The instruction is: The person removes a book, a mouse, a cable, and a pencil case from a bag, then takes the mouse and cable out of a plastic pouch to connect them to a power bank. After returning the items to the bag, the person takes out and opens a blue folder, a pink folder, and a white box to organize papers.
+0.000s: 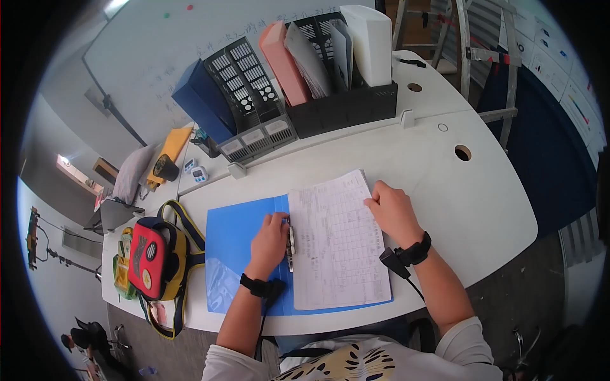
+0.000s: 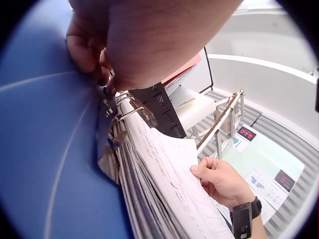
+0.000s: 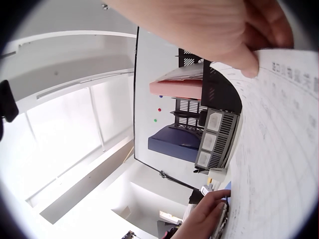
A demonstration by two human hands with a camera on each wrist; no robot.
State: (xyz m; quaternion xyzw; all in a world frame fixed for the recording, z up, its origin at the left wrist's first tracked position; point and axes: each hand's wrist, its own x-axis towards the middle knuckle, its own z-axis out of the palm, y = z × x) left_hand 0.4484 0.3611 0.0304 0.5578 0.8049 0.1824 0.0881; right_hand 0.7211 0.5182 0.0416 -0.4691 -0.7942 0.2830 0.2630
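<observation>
A blue folder lies spread on the white table, with a thick stack of printed sheets on its right side. A metal ring clip runs along the folder's spine, its prongs passing through the sheets in the left wrist view. My left hand has its fingers curled at the upper end of this clip, pinching it; the fingertips are partly hidden in the left wrist view. At the stack's upper right edge, my right hand pinches the paper between thumb and fingers. The sheets bow up near that thumb in the right wrist view.
A red and yellow bag lies left of the folder. File racks holding folders and boxes stand along the back. Two small timers and a black cup are at the back left. The table has a round hole at right.
</observation>
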